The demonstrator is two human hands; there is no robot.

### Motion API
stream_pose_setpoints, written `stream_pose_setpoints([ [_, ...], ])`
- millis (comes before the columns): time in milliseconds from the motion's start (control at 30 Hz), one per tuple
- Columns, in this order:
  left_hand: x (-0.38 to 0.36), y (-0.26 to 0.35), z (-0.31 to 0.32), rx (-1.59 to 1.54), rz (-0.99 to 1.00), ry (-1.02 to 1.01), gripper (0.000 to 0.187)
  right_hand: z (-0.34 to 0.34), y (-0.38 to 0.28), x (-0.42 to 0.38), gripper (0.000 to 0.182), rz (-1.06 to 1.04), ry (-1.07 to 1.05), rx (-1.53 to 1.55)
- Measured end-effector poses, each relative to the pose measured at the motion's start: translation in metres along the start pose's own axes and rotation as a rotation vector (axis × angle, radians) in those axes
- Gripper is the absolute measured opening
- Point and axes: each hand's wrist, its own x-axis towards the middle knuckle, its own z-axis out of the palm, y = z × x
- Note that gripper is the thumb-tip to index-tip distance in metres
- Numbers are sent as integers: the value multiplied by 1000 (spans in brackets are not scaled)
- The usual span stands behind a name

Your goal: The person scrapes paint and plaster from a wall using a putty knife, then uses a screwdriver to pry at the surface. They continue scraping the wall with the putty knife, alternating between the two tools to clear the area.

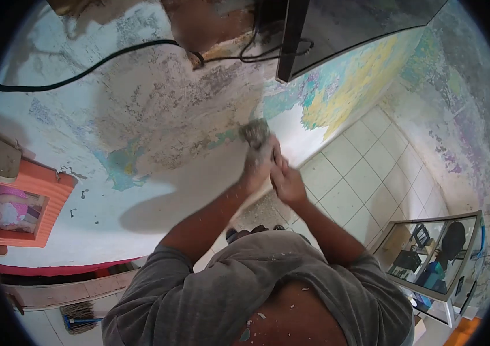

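A dusty grey scraping tool point(254, 133) is pressed against a wall of peeling, flaking paint point(158, 115). My left hand point(257, 165) grips the tool just below its head. Close beside it, my right hand point(287, 182) clasps the lower part of the handle, touching the left hand. Both arms reach forward from a grey shirt point(227, 288) speckled with paint flakes. The tool's handle is hidden inside the hands.
A black cable point(83, 72) runs across the wall to a dark flat panel point(343, 34) mounted above. White floor tiles point(360, 173) lie to the right, with a glass-topped stand point(435, 259) at lower right. An orange-framed picture point(23, 207) and a broom point(80, 317) sit at left.
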Motion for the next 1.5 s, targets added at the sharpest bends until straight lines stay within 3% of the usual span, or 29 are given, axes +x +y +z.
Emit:
stream_pose_setpoints([
  [67, 4, 27, 6, -73, -35, 57, 36, -6, -9, 18, 38, 327, -189, -53],
  [233, -4, 6, 3, -69, -6, 4, 39, 2, 7, -2, 39, 35, -115, 20],
  [333, 1, -2, 3, -72, -33, 12, 37, 4, 12, -1, 40, 73, 28, 94],
  [400, 15, 16, 6, -59, 37, 13, 38, -9, -10, 23, 38, 271, -140, -23],
  [567, 1, 4, 9, -149, -17, 45, 39, -8, 11, 2, 42, 118, -138, -22],
  [667, 7, -7, 2, -6, -5, 23, 39, -3, 8, 1, 46, 180, -26, 125],
  [767, 14, 24, 10, -68, 29, 51, 40, -12, -16, 25, 45, 382, -167, 0],
  [900, 1, 11, 12, -130, -30, 56, 40, -12, 6, 4, 43, 319, -176, -19],
  [967, -2, -12, 7, -67, -38, 15, 40, -7, 21, -10, 42, 217, -68, 25],
  [1067, 16, 24, 15, -63, -12, 69, 40, -8, -28, 23, 42, 153, -77, -118],
  [1100, 15, 29, 16, -61, -3, 100, 40, -11, -20, 27, 40, 251, -142, 69],
  [1300, 1, 0, 12, -36, -13, 56, 41, -6, 8, -1, 44, 179, -102, 116],
  [1400, 13, 10, 9, -47, 90, 88, 41, -6, 14, 18, 43, 193, -123, -67],
  [1433, 18, 34, 11, 30, 34, 45, 43, -9, -20, 33, 40, 314, -165, -50],
  [1500, 27, 44, 10, 53, 55, 13, 41, -5, -34, 40, 40, 267, -140, 76],
])
